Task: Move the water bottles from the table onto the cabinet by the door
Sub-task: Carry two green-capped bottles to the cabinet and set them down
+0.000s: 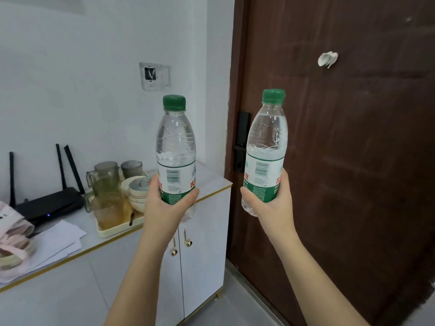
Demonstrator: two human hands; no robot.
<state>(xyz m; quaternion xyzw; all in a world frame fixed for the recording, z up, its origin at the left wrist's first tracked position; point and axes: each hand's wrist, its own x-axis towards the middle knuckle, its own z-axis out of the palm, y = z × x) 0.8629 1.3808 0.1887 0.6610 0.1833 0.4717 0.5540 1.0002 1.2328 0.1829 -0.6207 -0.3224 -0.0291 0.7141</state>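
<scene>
Two water bottles carried at once, one per grip. Left bottle [175, 147] upright in the left grip [168, 203], fingers and thumb wrapped round the lower label. Right bottle [267, 142] likewise upright in the right grip [266, 205], curled round the green band near the base. Held low on the body, probably to steady the full weight and keep the green caps up, ready for setting down base first. Both in the air, off the cabinet [204, 255]: left bottle in front of its door-end corner, right bottle at 3 o'clock from that, in front of the brown door [353, 161].

On the cabinet top, at 9 o'clock from the left bottle: a cream tray [113, 231] with a glass jug [106, 184] and stacked bowls [137, 191], the bowls just beside the left grip. Further toward 9 o'clock, a black router [49, 203] with raised antennas, loose papers [56, 241] and a pink cloth [11, 231] at the edge of view. White top showing at the door end, at 1 o'clock from the left grip, partly hidden behind the bottle. Likely the best landing spot; bowls and tray rim near enough to knock on the way down. Black door lock [242, 140] seen between the bottles, out of the way.
</scene>
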